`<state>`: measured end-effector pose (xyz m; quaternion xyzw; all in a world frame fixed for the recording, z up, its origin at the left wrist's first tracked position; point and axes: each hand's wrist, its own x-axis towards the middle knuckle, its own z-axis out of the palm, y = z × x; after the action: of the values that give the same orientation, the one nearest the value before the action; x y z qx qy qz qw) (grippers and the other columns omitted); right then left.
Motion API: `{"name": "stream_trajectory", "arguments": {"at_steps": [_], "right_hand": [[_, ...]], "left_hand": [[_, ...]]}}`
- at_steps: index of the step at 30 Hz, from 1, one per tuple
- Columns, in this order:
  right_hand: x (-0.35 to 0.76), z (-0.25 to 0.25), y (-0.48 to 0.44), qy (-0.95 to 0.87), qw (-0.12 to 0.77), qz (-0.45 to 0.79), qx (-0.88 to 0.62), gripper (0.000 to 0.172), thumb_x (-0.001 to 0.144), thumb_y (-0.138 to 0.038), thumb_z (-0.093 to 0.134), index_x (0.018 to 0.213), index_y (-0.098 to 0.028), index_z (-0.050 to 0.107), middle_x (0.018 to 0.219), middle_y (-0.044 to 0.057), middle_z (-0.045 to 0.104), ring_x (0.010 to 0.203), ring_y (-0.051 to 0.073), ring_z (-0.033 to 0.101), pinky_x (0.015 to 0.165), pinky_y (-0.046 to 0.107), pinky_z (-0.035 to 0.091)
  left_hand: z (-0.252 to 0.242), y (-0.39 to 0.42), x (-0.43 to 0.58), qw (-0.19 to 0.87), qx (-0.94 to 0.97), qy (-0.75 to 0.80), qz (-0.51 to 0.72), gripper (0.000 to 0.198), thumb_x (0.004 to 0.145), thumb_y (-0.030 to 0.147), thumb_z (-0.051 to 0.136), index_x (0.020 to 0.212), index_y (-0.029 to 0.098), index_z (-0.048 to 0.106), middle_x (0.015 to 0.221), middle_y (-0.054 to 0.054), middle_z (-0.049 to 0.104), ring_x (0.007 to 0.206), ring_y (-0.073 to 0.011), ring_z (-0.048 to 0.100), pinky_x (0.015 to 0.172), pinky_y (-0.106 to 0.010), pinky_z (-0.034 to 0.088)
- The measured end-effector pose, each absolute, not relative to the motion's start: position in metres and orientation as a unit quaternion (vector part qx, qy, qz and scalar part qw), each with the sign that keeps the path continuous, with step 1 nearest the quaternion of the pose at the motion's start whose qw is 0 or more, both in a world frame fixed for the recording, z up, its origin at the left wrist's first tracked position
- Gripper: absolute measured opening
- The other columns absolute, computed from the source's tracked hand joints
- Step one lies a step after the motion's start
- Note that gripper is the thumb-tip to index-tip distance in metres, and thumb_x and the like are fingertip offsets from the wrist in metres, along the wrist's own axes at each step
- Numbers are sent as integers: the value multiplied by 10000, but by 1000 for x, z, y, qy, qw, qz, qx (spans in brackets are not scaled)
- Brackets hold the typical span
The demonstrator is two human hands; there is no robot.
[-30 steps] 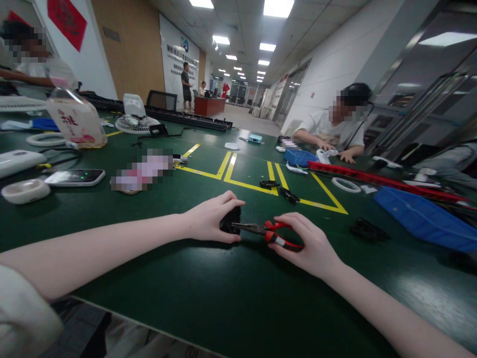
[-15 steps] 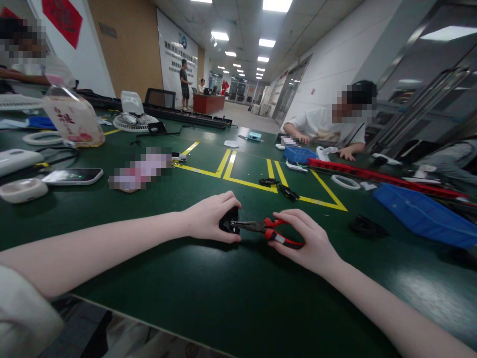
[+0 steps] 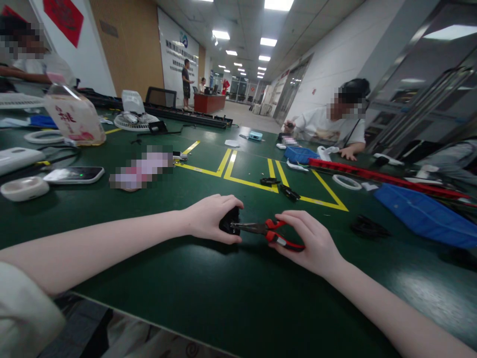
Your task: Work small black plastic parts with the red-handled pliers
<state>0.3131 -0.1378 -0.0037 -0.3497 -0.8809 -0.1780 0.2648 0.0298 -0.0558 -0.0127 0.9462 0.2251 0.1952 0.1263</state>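
Note:
Near the middle of the green table (image 3: 223, 288), my left hand (image 3: 212, 218) grips a small black part (image 3: 230, 222) between thumb and fingers. My right hand (image 3: 311, 238) holds red-and-black needle-nose pliers (image 3: 274, 231) by the handles, which are spread somewhat apart. The pliers' tips point left and reach the black part's right side, at a small metallic spot. Whether the jaws grip anything there is too small to tell. Beyond my hands, black pieces (image 3: 289, 193) lie by the yellow tape (image 3: 250, 184).
A blue tray (image 3: 425, 214) and dark pieces (image 3: 368, 227) are at right, near a long red strip (image 3: 387, 178). Phone (image 3: 74, 175), bottle (image 3: 76, 117) and small fan (image 3: 134, 112) stand or lie at left. A person (image 3: 331, 124) sits across the table.
My hands and the pliers stay almost in place. Across the table, the person's head has shifted slightly left and one of their hands is raised.

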Motion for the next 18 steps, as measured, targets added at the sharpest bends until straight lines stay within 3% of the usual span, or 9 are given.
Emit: {"name": "stream_trajectory", "arguments": {"at_steps": [7, 18], "right_hand": [[313, -2, -141, -888, 254, -208, -322, 483, 837, -356, 700, 1223, -126, 523, 1058, 156, 669, 944, 247, 666, 757, 377, 593], [311, -4, -142, -891, 244, -198, -328, 452, 864, -362, 655, 1225, -131, 511, 1052, 156, 670, 935, 247, 667, 744, 371, 592]], "left_hand": [[-15, -54, 28, 99, 960, 180, 188, 666, 776, 605, 649, 1245, 148, 524, 1090, -78, 646, 905, -244, 632, 815, -359, 453], [-14, -53, 28, 168, 956, 157, 182, 533, 805, 567, 632, 1153, 167, 580, 1038, -66, 659, 897, -221, 643, 789, -305, 485]]}}
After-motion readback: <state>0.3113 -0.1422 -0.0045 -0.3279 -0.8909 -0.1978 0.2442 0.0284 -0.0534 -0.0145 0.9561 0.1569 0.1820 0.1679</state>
